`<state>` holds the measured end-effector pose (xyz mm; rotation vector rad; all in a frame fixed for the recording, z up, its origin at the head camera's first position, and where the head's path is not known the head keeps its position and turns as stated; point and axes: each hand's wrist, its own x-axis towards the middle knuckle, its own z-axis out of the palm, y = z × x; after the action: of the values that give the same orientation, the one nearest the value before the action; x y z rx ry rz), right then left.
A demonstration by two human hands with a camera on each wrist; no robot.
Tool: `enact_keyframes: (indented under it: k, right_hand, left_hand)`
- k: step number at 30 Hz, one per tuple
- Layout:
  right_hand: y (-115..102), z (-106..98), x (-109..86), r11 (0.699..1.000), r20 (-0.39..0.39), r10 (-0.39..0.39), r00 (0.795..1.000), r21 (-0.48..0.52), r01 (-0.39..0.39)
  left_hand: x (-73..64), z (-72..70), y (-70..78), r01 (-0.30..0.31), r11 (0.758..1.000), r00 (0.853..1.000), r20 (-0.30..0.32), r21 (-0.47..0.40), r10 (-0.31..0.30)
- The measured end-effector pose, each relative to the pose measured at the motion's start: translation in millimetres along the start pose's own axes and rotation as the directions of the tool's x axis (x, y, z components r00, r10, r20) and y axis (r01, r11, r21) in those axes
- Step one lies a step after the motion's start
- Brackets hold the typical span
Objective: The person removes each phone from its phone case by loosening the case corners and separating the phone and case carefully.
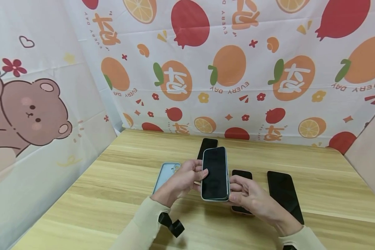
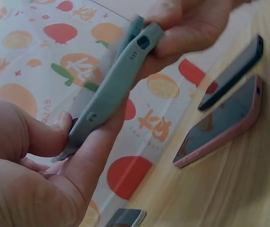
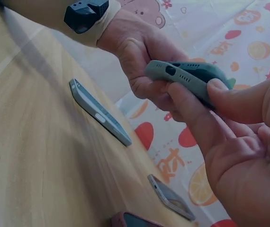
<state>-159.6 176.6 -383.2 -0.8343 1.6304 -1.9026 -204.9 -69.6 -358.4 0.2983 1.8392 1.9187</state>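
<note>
Both hands hold a black-screened phone (image 1: 215,173) and a grey-green phone case (image 2: 109,97) together above the table. Along its right side the phone stands a little proud of the case rim. My left hand (image 1: 187,177) grips the left side, thumb on the front edge and fingers behind. At the lower right corner, my right hand (image 1: 250,194) pinches the case and phone between thumb and fingers. The right wrist view shows the case's bottom edge (image 3: 173,72) with its port opening and speaker holes. The back of the case is mostly hidden.
On the wooden table (image 1: 112,194) lie a light blue phone case (image 1: 166,173) at left, a black phone (image 1: 208,143) behind the hands, a pink-cased phone (image 1: 242,173) partly under the right hand, and a larger black phone (image 1: 285,194) at right. A fruit-print cloth (image 1: 200,80) hangs behind.
</note>
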Motion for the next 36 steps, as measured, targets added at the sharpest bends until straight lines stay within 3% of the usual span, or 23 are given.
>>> enact_keyframes:
  k: [3,6,10,14,21,29,36]
  right_hand:
    - [-2,2,1.1,1.0,-0.016,0.017,1.0,-0.01,-0.017]
    - [-5,4,2.7,0.996,-0.059,0.084,0.995,-0.004,-0.084]
    - [-7,6,4.0,0.986,-0.128,0.165,0.978,0.023,-0.163]
    - [-8,8,4.5,0.981,-0.191,0.193,0.962,0.037,-0.189]
    - [-7,9,5.5,0.984,-0.262,0.175,0.949,0.026,-0.174]
    - [-7,13,7.3,0.988,-0.392,0.094,0.915,-0.073,-0.133]
    - [-8,16,7.5,0.973,-0.441,0.044,0.897,-0.184,-0.138]
  left_hand:
    - [-0.7,-1.0,0.3,0.002,1.0,1.0,-0.002,0.007,-0.002]
    - [-0.8,-1.0,0.0,0.004,1.0,1.0,-0.003,0.009,-0.004]
    - [-0.8,-0.4,-0.3,0.015,1.0,1.0,0.0,0.016,-0.015]
    - [-1.7,-0.1,0.3,0.019,0.999,1.0,0.006,0.028,-0.02]
    - [-1.7,1.4,1.4,0.023,0.997,1.0,0.013,0.068,-0.024]
    - [-0.6,2.4,-0.3,0.028,0.997,1.0,0.002,0.067,-0.028]
    - [-0.5,2.5,0.1,0.037,0.997,0.999,-0.038,0.073,-0.034]
